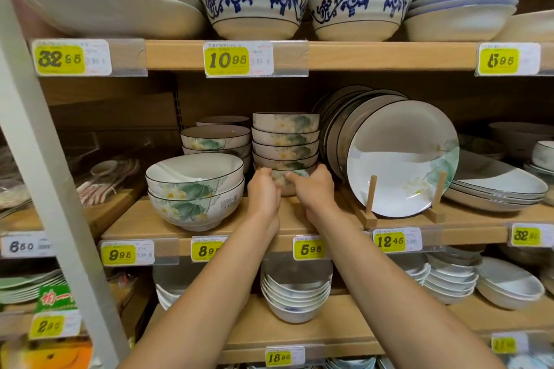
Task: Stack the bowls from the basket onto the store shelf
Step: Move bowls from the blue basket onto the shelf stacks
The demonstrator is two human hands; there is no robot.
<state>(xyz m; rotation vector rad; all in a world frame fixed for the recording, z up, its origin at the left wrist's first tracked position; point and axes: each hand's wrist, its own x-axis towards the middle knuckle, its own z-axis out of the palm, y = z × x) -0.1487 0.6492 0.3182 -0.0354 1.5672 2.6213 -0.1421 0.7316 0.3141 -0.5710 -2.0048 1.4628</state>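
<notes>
Glossy floral bowl stack (pixel 285 141) gripped by left hand (pixel 263 190) and right hand (pixel 313 186) on wooden shelf (pixel 144 223).
Curled fingers half-hide its round bottom bowl (pixel 280 184).

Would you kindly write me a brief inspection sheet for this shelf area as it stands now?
Surface: wooden middle shelf, price tags along its front edge.
Job's things: stack of floral bowls, its bottom bowl partly hidden by the hands; basket not in view.
Clutter: two larger floral bowls at left; plates upright in a wooden rack at right.
Grippers: left hand and right hand grip the stack's bottom bowl from either side.
Cables: nothing seen.
Surroundings: blue-patterned bowls above, white bowls below.
</notes>
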